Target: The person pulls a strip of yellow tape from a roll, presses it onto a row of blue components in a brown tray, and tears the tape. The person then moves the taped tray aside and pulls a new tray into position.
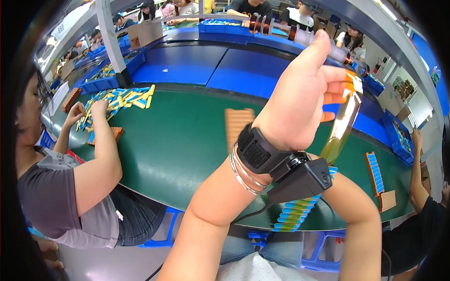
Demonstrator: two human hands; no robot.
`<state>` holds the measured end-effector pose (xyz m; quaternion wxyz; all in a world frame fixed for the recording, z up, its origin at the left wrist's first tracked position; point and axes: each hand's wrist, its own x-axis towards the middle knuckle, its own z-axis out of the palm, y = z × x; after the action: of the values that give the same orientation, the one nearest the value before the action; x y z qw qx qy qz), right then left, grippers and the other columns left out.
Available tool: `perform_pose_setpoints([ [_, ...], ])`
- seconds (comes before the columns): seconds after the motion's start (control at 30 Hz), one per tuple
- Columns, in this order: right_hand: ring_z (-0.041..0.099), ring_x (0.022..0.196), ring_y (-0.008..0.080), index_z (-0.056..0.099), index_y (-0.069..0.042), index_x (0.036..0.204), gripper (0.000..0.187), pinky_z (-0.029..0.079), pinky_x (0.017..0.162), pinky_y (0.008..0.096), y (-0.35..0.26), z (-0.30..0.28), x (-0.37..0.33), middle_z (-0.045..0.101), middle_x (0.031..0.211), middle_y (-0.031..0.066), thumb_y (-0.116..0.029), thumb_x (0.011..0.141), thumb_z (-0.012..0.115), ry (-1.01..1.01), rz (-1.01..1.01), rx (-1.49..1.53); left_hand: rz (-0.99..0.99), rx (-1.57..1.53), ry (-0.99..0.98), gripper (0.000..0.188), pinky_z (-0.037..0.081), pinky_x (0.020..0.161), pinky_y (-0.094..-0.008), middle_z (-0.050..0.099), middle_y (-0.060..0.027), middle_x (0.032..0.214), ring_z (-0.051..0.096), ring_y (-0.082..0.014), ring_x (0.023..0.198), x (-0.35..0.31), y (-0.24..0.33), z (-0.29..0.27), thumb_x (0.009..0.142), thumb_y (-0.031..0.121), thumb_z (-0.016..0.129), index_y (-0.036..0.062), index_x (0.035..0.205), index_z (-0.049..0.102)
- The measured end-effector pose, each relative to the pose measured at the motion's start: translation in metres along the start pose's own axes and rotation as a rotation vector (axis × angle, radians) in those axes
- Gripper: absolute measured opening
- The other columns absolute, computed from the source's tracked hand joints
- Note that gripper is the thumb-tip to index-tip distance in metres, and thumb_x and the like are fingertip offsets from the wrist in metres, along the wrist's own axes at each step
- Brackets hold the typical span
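Head view: saw one left hand (297, 100) raised at two o'clock, thumb well apart from bent fingers, fingertips showing through one amber strip (344, 122) at three; could not tell if pinched. Found one right forearm (358, 229) at four, its hand hidden, so could not tell that grip. Traced the strip down toward one row of blue cells (295, 213), banded yellow, between four and five on the green table (173, 136). Counted five brown trays (236, 124): two past three, one near centre, two around nine-thirty, near one pile (119, 103).
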<state>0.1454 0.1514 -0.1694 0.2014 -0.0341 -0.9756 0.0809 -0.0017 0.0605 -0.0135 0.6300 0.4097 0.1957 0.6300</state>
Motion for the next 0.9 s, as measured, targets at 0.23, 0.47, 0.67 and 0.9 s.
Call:
perform_pose_setpoints([
  [0.23,0.063,0.108,0.0340,0.057,0.001,0.123,0.045,0.053,0.086,0.0461,0.010,-0.016,0.062,0.063,0.119,0.0212,-0.037,0.099,0.051,-0.084,0.361,0.985,-0.064,-0.035,0.041,0.082,0.033,0.089,-0.0337,0.063,-0.0056,0.104,0.051,-0.0165,0.096,-0.003,0.011,0.009,0.092,0.075,0.033,0.0017,0.112,0.065],
  [0.47,0.064,0.110,0.0263,0.057,0.000,0.129,0.062,0.050,0.095,0.0379,-0.028,-0.062,-0.002,0.065,0.124,0.0187,-0.053,0.103,0.038,0.059,0.510,1.841,-0.154,-0.410,-0.665,0.077,0.044,0.103,-0.0479,0.062,-0.0204,0.129,0.059,-0.0305,0.119,0.018,0.001,-0.038,0.102,0.058,0.028,-0.0072,0.137,0.049],
  [0.67,0.061,0.105,0.0128,0.066,-0.001,0.112,0.029,0.047,0.094,0.0301,-0.149,-0.069,-0.050,0.069,0.110,0.0070,-0.003,0.084,0.074,0.502,0.494,1.144,-0.263,-0.268,-0.219,0.061,0.051,0.091,-0.0440,0.071,-0.0089,0.107,0.067,-0.0219,0.101,-0.013,-0.019,-0.002,0.101,0.053,0.037,0.0011,0.120,0.062],
  [0.9,0.069,0.091,0.0224,0.068,-0.002,0.104,0.027,0.052,0.082,0.0339,-0.208,-0.052,-0.133,0.071,0.099,0.0124,-0.012,0.080,0.073,0.358,0.600,0.939,-0.285,-0.434,-0.141,0.068,0.042,0.104,-0.0543,0.066,-0.0169,0.120,0.064,-0.0301,0.111,-0.100,-0.103,0.006,0.097,0.058,0.042,-0.0003,0.130,0.053],
])
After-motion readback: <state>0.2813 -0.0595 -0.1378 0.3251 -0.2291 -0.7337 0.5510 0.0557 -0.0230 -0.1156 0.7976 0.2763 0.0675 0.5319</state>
